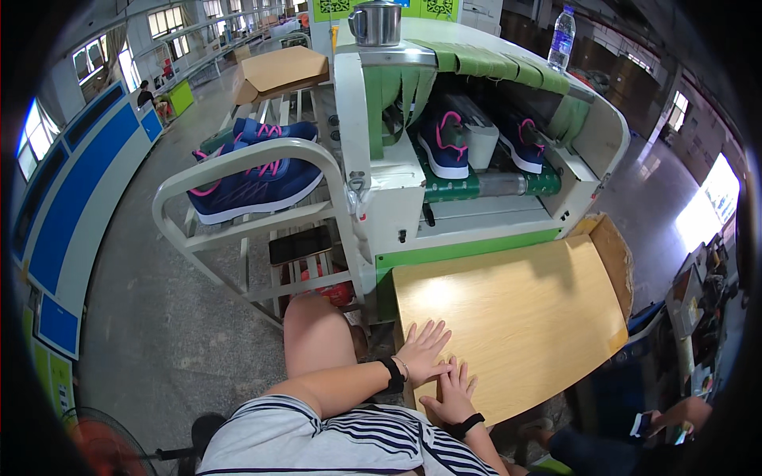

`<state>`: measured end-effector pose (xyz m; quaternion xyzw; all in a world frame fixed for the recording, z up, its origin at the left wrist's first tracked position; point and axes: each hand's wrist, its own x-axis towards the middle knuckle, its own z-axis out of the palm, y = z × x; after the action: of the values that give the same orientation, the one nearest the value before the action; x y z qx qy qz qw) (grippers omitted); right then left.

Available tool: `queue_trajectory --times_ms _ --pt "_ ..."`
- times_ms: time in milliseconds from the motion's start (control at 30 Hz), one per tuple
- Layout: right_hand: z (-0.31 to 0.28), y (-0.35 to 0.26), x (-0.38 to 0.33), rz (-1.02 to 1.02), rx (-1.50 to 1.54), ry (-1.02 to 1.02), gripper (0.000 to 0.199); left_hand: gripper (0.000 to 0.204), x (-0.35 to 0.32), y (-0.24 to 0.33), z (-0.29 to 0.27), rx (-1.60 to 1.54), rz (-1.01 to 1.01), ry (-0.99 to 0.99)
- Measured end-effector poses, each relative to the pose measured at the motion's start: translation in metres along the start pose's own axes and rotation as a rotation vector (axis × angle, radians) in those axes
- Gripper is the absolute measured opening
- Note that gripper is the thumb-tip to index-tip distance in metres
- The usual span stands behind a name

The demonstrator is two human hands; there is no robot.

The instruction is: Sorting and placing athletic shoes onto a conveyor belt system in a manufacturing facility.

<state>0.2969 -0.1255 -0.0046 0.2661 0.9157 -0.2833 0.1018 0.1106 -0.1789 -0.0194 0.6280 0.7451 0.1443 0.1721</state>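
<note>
My left hand (423, 352) lies flat on the near left part of a wooden tabletop (516, 317), fingers spread, holding nothing. Beside it, my right hand (454, 393) rests on the same wood with its fingers apart, its fingertips close to the left thumb. Beyond the table, two navy sneakers with pink laces, a left one (444, 144) and a right one (521, 143), stand on the green conveyor in the mouth of a white and green machine (390, 214). More navy sneakers (262, 186) sit on a metal rack (226, 163) at the left.
A metal mug (376, 24) and a water bottle (561, 40) stand on the machine. A cardboard box (282, 71) tops the rack; a dark phone (300, 245) lies lower on it. At bottom left is a fan (107, 444). Another person's hand (656, 422) shows at lower right.
</note>
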Motion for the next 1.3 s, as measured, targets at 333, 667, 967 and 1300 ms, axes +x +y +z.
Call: queue_trajectory --times_ms 333,667,967,1300 --pt "-0.001 -0.004 -0.006 0.043 0.028 0.043 0.105 0.097 0.004 0.004 0.002 0.01 -0.028 -0.028" --pt "-0.012 -0.012 -0.003 0.033 0.04 0.075 0.099 0.104 0.006 -0.008 -0.004 -0.351 -0.089 0.168" --pt "-0.029 -0.011 0.005 0.006 -0.008 -0.002 0.088 0.096 0.029 -0.019 -0.021 0.006 -0.242 0.151" --pt "-0.2 0.07 0.166 0.189 -0.125 0.79 0.081 0.096 0.039 -0.03 -0.013 0.114 -0.255 0.042"
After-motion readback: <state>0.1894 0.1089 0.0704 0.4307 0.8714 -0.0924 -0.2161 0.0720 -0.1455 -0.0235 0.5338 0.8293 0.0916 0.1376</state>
